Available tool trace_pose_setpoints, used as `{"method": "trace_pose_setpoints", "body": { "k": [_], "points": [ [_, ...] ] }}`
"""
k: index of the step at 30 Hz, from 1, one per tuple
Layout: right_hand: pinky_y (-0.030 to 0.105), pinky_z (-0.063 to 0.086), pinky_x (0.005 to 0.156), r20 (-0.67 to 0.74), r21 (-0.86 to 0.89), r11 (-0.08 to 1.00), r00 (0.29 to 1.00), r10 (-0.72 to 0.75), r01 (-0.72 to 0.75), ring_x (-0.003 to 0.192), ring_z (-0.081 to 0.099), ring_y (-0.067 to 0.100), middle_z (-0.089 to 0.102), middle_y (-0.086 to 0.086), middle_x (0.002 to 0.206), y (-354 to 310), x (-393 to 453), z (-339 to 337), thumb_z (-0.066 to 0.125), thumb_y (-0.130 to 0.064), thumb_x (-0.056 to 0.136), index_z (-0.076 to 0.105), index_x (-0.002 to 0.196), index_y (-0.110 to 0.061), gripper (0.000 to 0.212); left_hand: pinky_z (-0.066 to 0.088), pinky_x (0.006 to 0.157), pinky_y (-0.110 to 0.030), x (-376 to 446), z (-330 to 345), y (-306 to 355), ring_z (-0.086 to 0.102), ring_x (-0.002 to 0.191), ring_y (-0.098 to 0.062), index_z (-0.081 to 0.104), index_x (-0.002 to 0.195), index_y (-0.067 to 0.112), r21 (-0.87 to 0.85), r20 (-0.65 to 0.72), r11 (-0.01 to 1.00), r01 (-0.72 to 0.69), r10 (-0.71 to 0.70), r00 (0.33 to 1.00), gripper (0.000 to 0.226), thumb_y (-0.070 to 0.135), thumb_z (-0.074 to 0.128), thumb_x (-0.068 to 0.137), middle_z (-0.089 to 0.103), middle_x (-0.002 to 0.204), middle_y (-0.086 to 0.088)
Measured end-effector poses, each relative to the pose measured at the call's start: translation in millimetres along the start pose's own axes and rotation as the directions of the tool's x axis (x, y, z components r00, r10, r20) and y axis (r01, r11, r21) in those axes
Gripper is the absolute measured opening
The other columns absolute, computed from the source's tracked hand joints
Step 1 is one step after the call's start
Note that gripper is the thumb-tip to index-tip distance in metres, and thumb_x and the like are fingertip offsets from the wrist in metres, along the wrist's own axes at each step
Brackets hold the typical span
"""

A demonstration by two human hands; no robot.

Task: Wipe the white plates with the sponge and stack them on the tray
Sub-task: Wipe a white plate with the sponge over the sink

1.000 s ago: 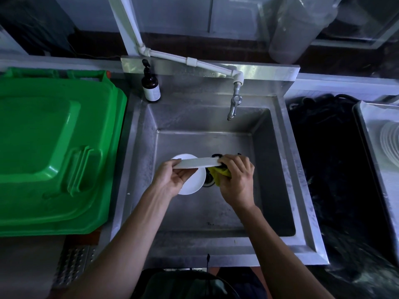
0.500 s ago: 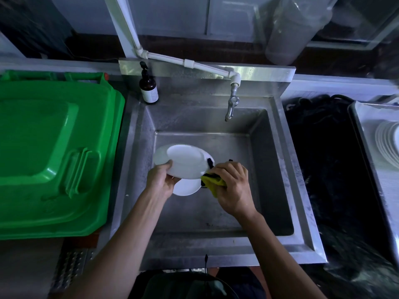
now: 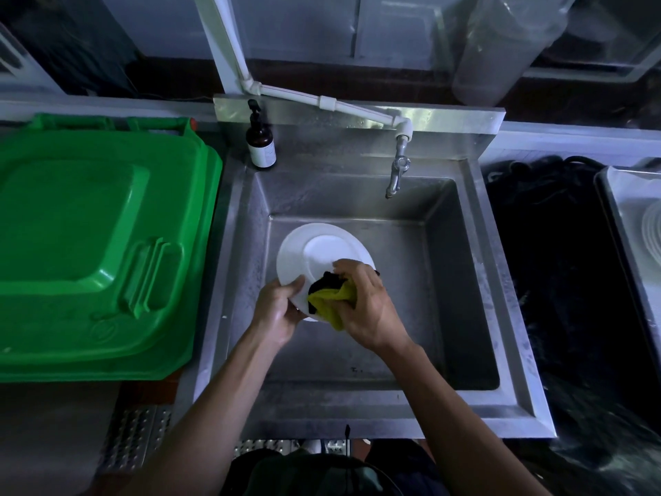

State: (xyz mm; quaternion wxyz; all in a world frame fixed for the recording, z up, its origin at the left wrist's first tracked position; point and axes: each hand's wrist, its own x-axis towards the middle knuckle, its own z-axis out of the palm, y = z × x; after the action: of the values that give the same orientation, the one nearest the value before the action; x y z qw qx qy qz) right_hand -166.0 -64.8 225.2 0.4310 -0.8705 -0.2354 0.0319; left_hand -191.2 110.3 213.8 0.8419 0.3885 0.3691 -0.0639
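The left hand (image 3: 277, 309) is gripping the near rim of a white plate (image 3: 314, 255), tilting it above the steel sink (image 3: 465, 281). The right hand (image 3: 368, 309) is clutching a yellow-and-black sponge (image 3: 334, 298), pressing it against the plate's face. Behind, a tap (image 3: 397, 173) is hanging over the basin beside a brown pump bottle (image 3: 261, 145). Left, a green bin lid (image 3: 89, 245) is lying; far right, stacked plates (image 3: 652, 234) are sitting on a tray (image 3: 615, 209).

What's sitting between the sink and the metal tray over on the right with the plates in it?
In the head view, a dark heap, which looks like black hose or cable, fills the gap between the sink and the tray holding stacked white plates.
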Motion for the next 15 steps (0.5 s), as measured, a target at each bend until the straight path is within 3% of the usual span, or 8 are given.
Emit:
{"method": "trace_pose_setpoints", "body": {
  "k": [2, 5, 7, 12, 15],
  "points": [
    [0.046, 0.044, 0.103, -0.045, 0.002, 1.0, 0.999, -0.005, 0.006, 0.126, 0.045, 0.014, 0.052, -0.007, 0.135, 3.2, -0.2, 1.7, 0.07, -0.023, 0.082, 0.058, 0.119, -0.017, 0.039, 0.06, 0.077, -0.048, -4.3, -1.4, -1.4, 0.074, 0.089, -0.032, 0.068, 0.116, 0.003, -0.003, 0.032, 1.0, -0.017, 0.017, 0.999, 0.024, 0.004, 0.059, 0.094, 0.074, 0.11, -0.021],
    [0.052, 0.037, 0.106, -0.143, -0.204, 0.977, 0.986, -0.087, 0.057, 0.13, 0.047, 0.026, 0.054, 0.002, 0.139, 5.8, -4.6, 5.9, 0.067, -0.039, 0.089, 0.068, 0.115, -0.017, 0.035, 0.061, 0.075, -0.044, -9.2, -1.8, -2.3, 0.072, 0.095, -0.033, 0.067, 0.119, 0.003, -0.039, 0.032, 0.999, -0.025, 0.026, 0.999, 0.026, 0.005, 0.059, 0.094, 0.072, 0.117, -0.023],
    [0.053, 0.034, 0.108, -0.179, -0.3, 0.954, 0.982, -0.054, -0.003, 0.135, 0.042, 0.029, 0.049, 0.004, 0.145, 1.7, -10.5, 11.4, 0.064, -0.044, 0.091, 0.066, 0.123, -0.023, 0.039, 0.06, 0.077, -0.044, -11.2, -0.2, -3.5, 0.07, 0.102, -0.035, 0.065, 0.125, 0.002, -0.07, 0.011, 0.997, -0.027, 0.027, 1.0, 0.031, 0.005, 0.058, 0.094, 0.07, 0.121, -0.023],
    [0.052, 0.029, 0.115, -0.22, -0.16, 0.974, 0.968, 0.124, -0.161, 0.147, 0.026, 0.028, 0.034, 0.005, 0.155, -14.6, -21.5, 31.0, 0.054, -0.05, 0.095, 0.047, 0.141, -0.024, 0.053, 0.06, 0.078, -0.041, -14.1, 5.5, -3.5, 0.066, 0.112, -0.037, 0.062, 0.131, 0.002, -0.122, -0.01, 0.991, -0.048, 0.047, 0.999, 0.036, 0.007, 0.057, 0.096, 0.068, 0.127, -0.022],
    [0.053, 0.028, 0.116, -0.234, -0.163, 0.969, 0.962, 0.144, -0.185, 0.144, 0.029, 0.033, 0.038, 0.011, 0.152, -19.7, -18.7, 36.9, 0.056, -0.051, 0.093, 0.054, 0.134, -0.015, 0.054, 0.06, 0.073, -0.037, -17.1, 8.6, -5.3, 0.071, 0.102, -0.033, 0.072, 0.116, 0.005, -0.09, 0.018, 0.995, -0.053, 0.055, 0.998, 0.025, 0.007, 0.058, 0.096, 0.071, 0.122, -0.021]
  ]
}}
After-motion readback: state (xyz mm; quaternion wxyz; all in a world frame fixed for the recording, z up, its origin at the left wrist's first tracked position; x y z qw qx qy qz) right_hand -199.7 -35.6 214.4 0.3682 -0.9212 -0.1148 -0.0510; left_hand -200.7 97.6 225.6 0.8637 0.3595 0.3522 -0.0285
